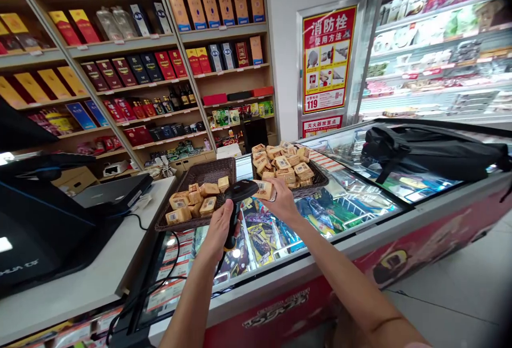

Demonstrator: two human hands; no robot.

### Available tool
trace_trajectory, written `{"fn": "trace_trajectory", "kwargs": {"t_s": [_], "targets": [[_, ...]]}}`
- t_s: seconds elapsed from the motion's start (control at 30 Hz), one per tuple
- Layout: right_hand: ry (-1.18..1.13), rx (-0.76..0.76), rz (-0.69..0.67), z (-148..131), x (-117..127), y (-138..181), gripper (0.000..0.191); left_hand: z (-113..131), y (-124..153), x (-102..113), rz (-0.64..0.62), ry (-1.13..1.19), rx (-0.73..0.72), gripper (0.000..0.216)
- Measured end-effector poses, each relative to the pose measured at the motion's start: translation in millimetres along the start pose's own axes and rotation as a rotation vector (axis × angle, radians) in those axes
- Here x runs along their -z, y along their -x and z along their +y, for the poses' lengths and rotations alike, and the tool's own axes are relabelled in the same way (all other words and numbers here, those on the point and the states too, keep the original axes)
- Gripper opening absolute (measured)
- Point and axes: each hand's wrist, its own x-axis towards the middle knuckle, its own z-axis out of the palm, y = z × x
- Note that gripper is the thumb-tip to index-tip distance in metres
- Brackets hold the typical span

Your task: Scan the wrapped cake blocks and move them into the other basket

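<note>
My left hand (222, 223) is wrapped round the handle of a black barcode scanner (240, 190), whose cable trails down to the left. In my right hand (283, 201) is a small wrapped pack of tan food (264, 190), its label turned toward the scanner's head. Pack and scanner are very close; I cannot tell whether they touch. On the left a brown woven basket (164, 223) holds several similar labelled packs (208, 206). Another woven basket (320, 179), heaped with more packs (282, 162), stands just behind my right hand.
Both baskets rest on a glass-topped chest freezer (384, 204) with packaged goods inside. A black bag (432, 153) lies on it at the right. At the left is a counter (120, 254) with a checkout machine (44, 220). Shelves of boxes (152, 65) stand behind.
</note>
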Motion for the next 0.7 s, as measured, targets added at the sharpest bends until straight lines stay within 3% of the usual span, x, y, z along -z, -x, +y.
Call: {"fn": "trace_trajectory", "kwargs": {"t_s": [0.1, 0.27, 0.37, 0.5, 0.7], "targets": [[0.078, -0.054, 0.052, 18, 17, 1, 0.052, 0, -3, -1, 0.017, -0.013, -0.014, 0.061], [0.160, -0.244, 0.196, 75, 54, -8, 0.059, 4, -2, 2, 0.083, -0.008, -0.008, 0.059], [0.173, -0.222, 0.080, 100, 64, -14, 0.062, 6, -2, 3, 0.112, 0.018, 0.009, 0.059], [0.243, -0.133, -0.051, 108, 56, -14, 0.052, 4, -4, 9, 0.109, 0.049, 0.039, 0.064], [0.401, -0.130, 0.080, 95, 39, -12, 0.035, 2, 0, 39, 0.178, 0.102, 0.026, 0.066]]}}
